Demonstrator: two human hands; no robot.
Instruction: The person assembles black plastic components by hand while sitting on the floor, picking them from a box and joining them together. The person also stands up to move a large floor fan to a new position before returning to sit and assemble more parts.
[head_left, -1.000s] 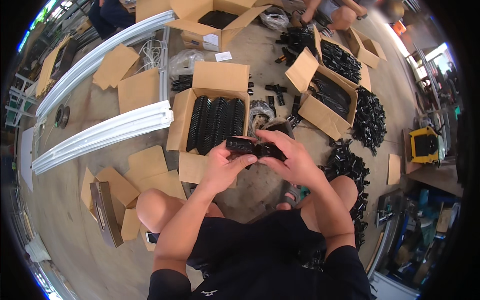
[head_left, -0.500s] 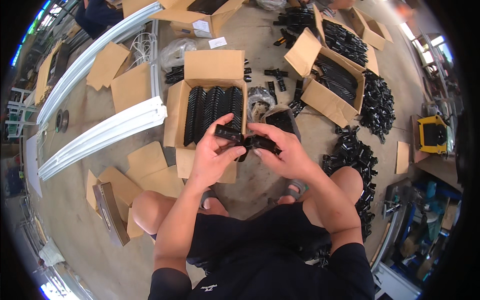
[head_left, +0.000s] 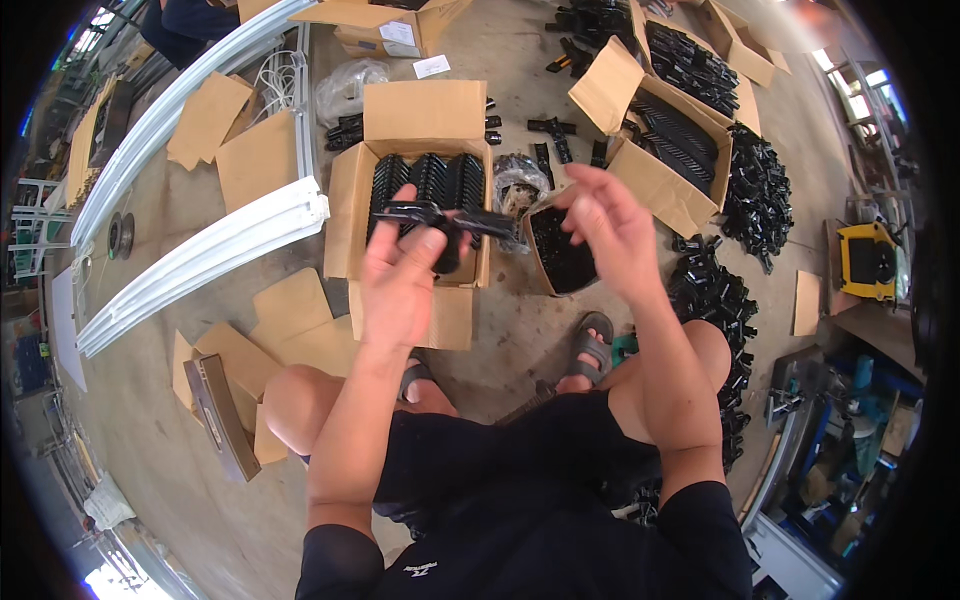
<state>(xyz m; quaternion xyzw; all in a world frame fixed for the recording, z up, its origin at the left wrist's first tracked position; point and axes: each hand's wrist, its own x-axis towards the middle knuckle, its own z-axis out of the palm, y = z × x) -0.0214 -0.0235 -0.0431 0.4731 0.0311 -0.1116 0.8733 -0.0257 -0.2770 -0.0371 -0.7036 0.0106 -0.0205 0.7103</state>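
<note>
Fitting (head_left: 445, 218), black and branched, lies just left of the frame's centre, pinched between the left hand's (head_left: 397, 285) thumb and fingers. Behind it, upper centre, an open carton (head_left: 425, 112) holds rows of black pieces. The right hand (head_left: 628, 240), released and loosely bent, hovers by the parts-filled bin (head_left: 541, 272) right of centre.

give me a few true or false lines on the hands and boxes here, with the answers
1. The left hand holds a black part. True.
2. The right hand grips that same part. False: it is apart from it, near a small open box.
3. The large box ahead holds rows of black parts. True.
4. The white rails lie on the person's right. False: they lie on the left.
</note>
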